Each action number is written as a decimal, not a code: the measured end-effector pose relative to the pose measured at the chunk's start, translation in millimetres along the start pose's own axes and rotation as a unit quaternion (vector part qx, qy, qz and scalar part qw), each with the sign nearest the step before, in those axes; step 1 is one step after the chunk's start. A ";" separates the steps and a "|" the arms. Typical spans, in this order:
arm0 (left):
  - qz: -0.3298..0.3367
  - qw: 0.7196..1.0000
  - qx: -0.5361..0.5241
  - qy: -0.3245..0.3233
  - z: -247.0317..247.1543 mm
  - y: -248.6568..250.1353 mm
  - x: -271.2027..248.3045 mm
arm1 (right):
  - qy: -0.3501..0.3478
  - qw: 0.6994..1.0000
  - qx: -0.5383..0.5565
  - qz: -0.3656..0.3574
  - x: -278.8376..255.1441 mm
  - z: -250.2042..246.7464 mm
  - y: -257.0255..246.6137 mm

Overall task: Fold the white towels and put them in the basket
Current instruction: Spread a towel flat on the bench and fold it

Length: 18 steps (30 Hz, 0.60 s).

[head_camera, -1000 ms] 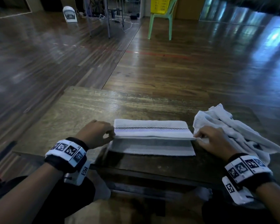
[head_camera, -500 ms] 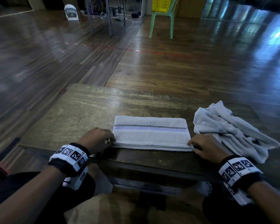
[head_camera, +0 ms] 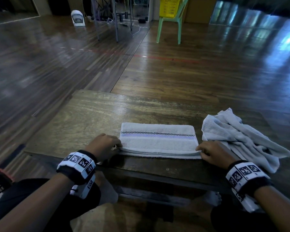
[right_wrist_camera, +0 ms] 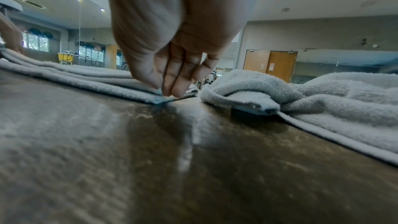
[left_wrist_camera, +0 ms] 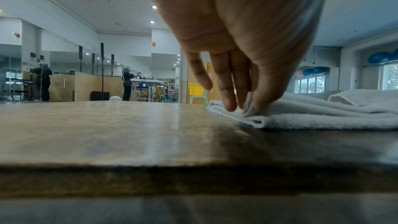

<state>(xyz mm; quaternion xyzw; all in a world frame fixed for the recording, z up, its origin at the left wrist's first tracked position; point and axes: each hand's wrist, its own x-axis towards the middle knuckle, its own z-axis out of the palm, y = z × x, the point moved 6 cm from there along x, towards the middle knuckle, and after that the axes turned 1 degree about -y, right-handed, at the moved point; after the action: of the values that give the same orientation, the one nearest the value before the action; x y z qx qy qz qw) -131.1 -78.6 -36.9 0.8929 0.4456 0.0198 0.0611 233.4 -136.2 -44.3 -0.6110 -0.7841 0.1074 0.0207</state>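
white folded towel (head_camera: 158, 142) pinched at both ends by hands; crumpled towel (head_camera: 241, 138) just beside right.

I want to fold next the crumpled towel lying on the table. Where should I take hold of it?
Probably grip the crumpled towel by the loose hemmed edge trailing flat toward you, coming from the near right with the right hand; its bunched middle offers no clean corner.

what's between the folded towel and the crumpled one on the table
Only a narrow strip of bare table. The folded towel and the crumpled towel lie apart. The head view shows the gap; the right wrist view confirms it beside the right hand.
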 end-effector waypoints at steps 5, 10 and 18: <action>0.030 0.996 -0.001 0.083 -9.5 0.9 -4.2 | 0.059 0.998 0.008 0.007 -5.1 -12.3 6.1; 0.038 0.999 0.032 0.018 2.4 4.3 -2.6 | 0.050 0.999 0.020 -0.002 -9.2 -9.7 3.1; 0.040 0.997 0.038 0.048 -1.2 0.3 -1.2 | 0.032 0.999 0.026 -0.003 -9.6 -5.7 5.3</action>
<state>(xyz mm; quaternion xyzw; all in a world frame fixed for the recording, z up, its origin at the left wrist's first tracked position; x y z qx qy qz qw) -131.6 -79.6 -35.6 0.9099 0.4120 0.0484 0.0052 241.8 -143.4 -38.8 -0.6106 -0.7821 0.1078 0.0616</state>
